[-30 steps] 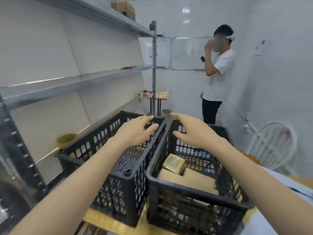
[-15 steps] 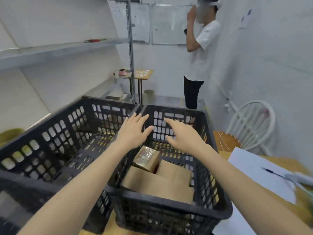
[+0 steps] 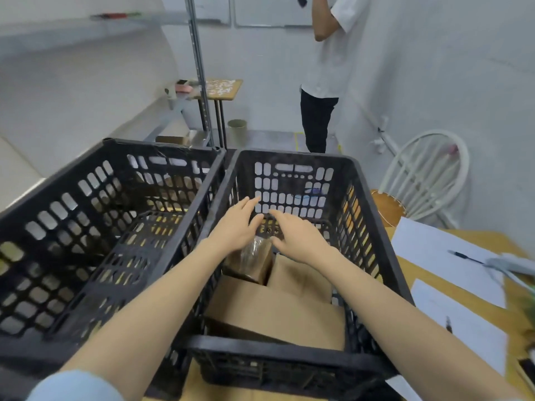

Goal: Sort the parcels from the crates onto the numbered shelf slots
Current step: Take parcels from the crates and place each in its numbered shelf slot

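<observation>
**Both hands inside R crate, over small parcel**

Centre frame: left hand [image 3: 235,230] and right hand [image 3: 299,238] reach into right crate [image 3: 373,227], fingers spread apart, gripping nothing. Small shiny-wrapped parcel [image 3: 254,260] sits between and just below both hands; contact w/ it: cannot tell. Flat brown parcels [image 3: 278,311] lie under it, lower centre. Left crate [image 3: 95,204] touches right crate, side by side. Paper sheets [image 3: 434,250] on wooden surface [image 3: 411,273], right edge.
</observation>
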`<state>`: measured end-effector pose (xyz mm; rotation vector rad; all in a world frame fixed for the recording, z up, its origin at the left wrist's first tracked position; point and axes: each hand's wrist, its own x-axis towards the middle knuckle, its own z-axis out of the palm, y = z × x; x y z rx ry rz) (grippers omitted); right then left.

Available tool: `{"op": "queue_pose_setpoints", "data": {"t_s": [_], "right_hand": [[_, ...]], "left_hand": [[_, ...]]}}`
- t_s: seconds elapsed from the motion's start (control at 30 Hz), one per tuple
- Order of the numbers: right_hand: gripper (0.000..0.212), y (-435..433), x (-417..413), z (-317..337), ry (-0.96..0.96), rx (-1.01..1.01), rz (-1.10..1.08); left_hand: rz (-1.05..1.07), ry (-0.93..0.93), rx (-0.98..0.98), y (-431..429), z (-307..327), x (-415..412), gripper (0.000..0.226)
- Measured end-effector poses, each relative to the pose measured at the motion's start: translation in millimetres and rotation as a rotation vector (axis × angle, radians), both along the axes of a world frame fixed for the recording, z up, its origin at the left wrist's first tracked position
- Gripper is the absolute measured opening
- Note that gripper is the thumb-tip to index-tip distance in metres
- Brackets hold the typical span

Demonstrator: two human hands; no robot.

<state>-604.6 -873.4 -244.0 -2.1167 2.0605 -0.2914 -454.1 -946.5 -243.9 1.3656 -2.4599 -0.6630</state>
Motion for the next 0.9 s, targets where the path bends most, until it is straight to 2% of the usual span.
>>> {"op": "queue_pose_setpoints", "data": {"t_s": [0.27, 0.53, 0.63, 0.77, 0.9], "right_hand": [[0.062, -16.8, 3.6, -32.4, -0.094, 0.166, 0.007], [0.059, -17.4, 8.7, -44.2, -0.290, 0.266, -0.007], [0.059, -13.1, 11.7, -39.4, -0.328, 0.268, -0.024], [0.064, -9.4, 8.7, -21.7, -0.398, 0.130, -0.072], [0.075, 0.5, 4.7, -3.6, -0.388, 0.022, -0.079]], "left_hand": [[0.123, -0.133, 0.280, -16.8, -21.3, -12.5, 0.056], [0.132, -0.236, 0.450, -16.9, -19.5, -17.3, 0.059], [0.176, -0.123, 0.449, -15.5, -15.6, -18.9, 0.059], [0.284, 0.103, 0.313, -16.2, -8.6, -15.8, 0.057], [0.317, 0.246, 0.233, -10.6, -8.5, -15.3, 0.059]]}}
